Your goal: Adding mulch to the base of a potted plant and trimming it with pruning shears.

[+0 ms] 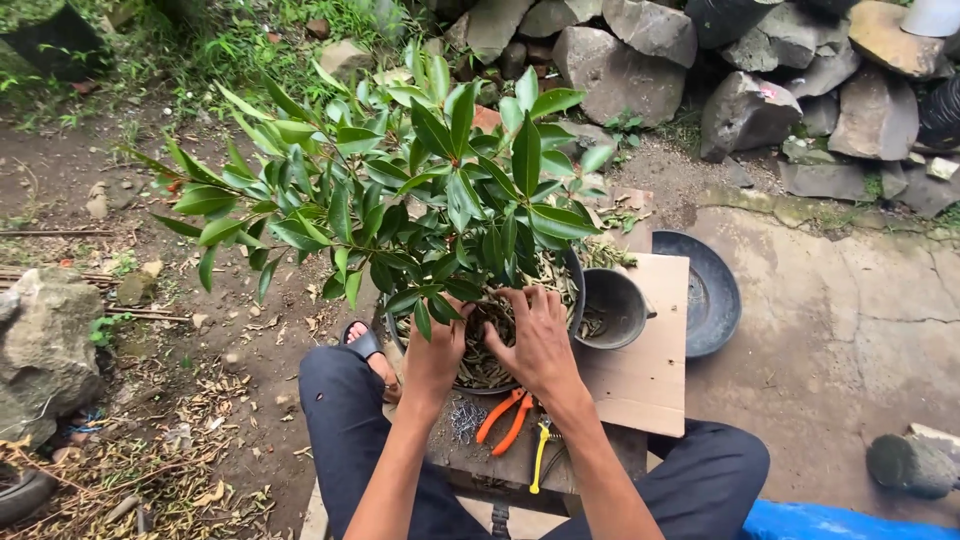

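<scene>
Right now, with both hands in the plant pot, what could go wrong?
1. The leafy plant leans far left of its pot, so a strong tug at the base by the left hand or right hand might tip it.
2. The orange-handled cutters and yellow-handled tool lie just below the wrists; an arm could knock them off the stand.
3. The small black pot sits close by the right hand and might get bumped over.
</scene>
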